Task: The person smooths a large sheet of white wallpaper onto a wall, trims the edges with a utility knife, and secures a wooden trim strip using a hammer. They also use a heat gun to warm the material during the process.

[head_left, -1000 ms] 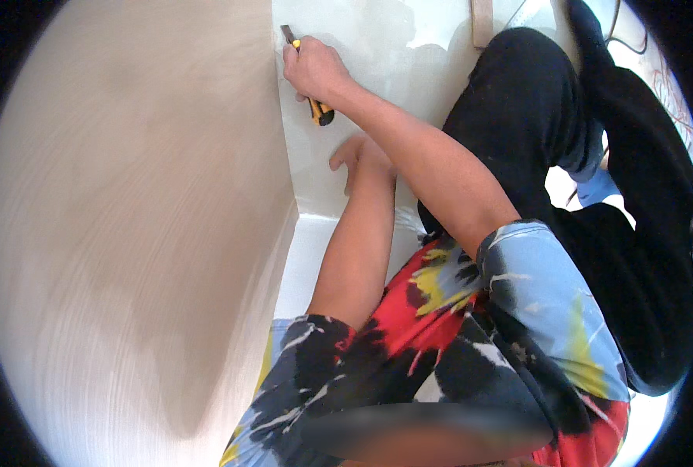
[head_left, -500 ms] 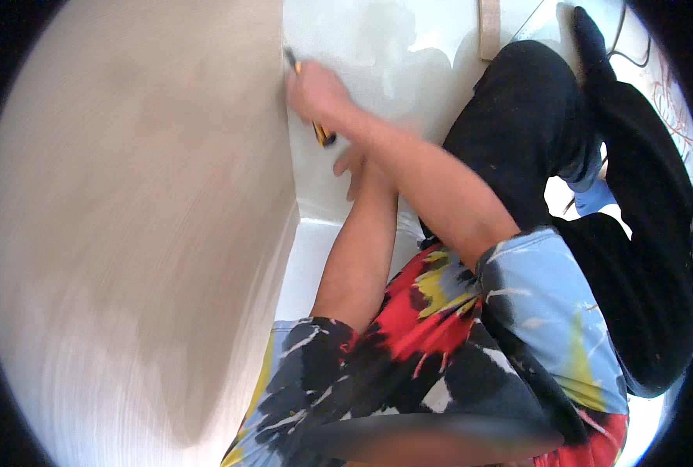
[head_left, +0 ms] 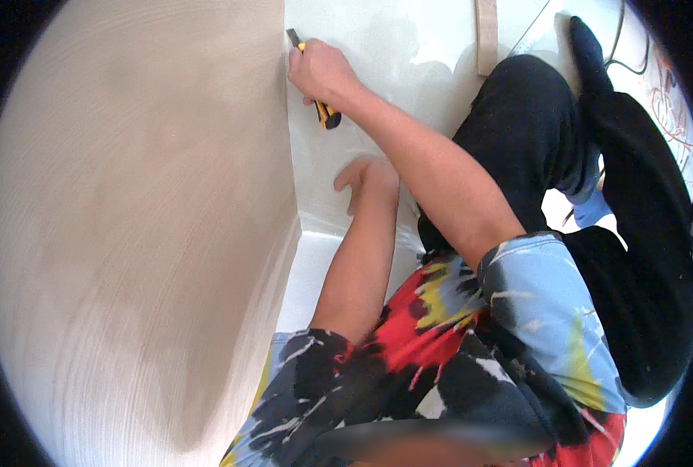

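Note:
My right hand (head_left: 323,71) is closed round a yellow-and-black utility knife (head_left: 329,118), whose dark blade points away from me. The blade tip lies close to the corner line where the beige, wood-grained panel (head_left: 144,171) meets the pale, glossy surface (head_left: 408,109). Nearer to me, my left hand (head_left: 368,177) rests on or just above that pale surface. Its fingers are spread, with nothing in them, and my right forearm passes just beside it.
A narrow wooden strip (head_left: 486,39) lies at the upper right, beside a thin ruler-like straight edge (head_left: 527,40). My bent legs in black trousers (head_left: 517,117) take up the right side. A dark cable (head_left: 630,66) and reddish wires (head_left: 668,109) lie beyond them.
My right hand has slid the utility knife farther away from me along the corner line. My left hand stays near the same spot, and the view has shifted slightly.

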`<state>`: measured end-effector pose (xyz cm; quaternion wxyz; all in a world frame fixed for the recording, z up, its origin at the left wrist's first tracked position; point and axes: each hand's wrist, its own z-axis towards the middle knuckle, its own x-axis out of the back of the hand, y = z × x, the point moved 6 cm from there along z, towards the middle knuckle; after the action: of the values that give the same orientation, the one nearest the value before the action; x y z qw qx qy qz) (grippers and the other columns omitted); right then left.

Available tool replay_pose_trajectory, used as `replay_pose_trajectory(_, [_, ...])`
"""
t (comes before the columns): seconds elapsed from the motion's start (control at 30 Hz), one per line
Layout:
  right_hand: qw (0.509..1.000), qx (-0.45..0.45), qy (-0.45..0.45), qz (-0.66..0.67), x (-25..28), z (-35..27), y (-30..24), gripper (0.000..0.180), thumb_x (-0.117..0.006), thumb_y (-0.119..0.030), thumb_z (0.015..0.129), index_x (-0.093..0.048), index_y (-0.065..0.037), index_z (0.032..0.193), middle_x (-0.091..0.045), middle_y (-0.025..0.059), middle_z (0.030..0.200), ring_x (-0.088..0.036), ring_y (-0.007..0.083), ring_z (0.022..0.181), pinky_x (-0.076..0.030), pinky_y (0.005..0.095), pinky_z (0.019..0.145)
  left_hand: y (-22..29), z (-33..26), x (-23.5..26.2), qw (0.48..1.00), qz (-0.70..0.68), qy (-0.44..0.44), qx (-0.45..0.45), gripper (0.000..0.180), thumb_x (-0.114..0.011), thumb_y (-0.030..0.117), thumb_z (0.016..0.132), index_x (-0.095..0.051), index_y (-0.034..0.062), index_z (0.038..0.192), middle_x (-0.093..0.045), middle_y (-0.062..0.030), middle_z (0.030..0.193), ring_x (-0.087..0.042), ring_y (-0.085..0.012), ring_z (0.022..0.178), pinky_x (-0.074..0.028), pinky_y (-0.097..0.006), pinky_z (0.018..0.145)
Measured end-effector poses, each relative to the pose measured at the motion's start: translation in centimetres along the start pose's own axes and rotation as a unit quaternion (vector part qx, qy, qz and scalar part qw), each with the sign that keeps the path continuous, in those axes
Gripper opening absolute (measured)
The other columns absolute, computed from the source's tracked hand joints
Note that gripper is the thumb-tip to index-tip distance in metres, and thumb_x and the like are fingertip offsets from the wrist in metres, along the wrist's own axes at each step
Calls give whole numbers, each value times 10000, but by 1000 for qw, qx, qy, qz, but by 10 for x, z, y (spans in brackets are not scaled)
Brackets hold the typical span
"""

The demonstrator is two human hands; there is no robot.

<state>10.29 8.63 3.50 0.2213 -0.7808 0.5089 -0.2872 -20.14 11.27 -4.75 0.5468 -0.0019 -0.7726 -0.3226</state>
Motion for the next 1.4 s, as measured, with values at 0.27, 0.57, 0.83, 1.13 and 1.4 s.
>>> replay_pose_trajectory(0.27, [994,-54,-85,35,-7,-6,-2,421,-512,-295,1010,-639,101,1081,-750,206,819,-756,385,782,-597,462,802,8,-11,10,949,313,32,20,843,-311,633,1006,-141,139,1667,-49,-48,1753,-133,-270,1595,-104,-435,1297])
replay_pose_trajectory(0.57, [997,-53,-29,-53,-34,-43,23,402,-506,-305,1032,-643,63,1120,-711,310,1066,-696,449,1080,-549,541,929,11,-19,13,968,244,-39,37,864,-296,645,997,-129,128,1669,-59,-37,1753,-122,-268,1598,-97,-442,1301])
replay_pose_trajectory(0.83, [997,2,-11,-80,-51,-62,59,418,-498,-311,1049,-607,92,1039,-709,306,875,-729,447,867,-579,517,811,12,-23,12,976,212,-31,34,873,-288,653,994,-129,124,1670,-71,-30,1752,-117,-256,1601,-92,-449,1302])
replay_pose_trajectory(1.13, [999,41,-12,-30,-6,-2,0,442,-447,-288,1066,-594,127,1029,-711,200,687,-754,299,609,-626,390,652,11,-21,10,980,193,-22,34,884,-293,659,986,-144,117,1668,-92,-25,1750,-117,-236,1603,-85,-459,1303])
replay_pose_trajectory(1.4, [996,-15,9,-85,-30,-23,31,373,-511,-233,1011,-607,113,1111,-734,252,914,-754,360,830,-609,442,751,14,-35,17,983,178,-24,21,856,-295,630,994,-162,111,1661,-106,-30,1744,-120,-238,1602,-83,-463,1299])
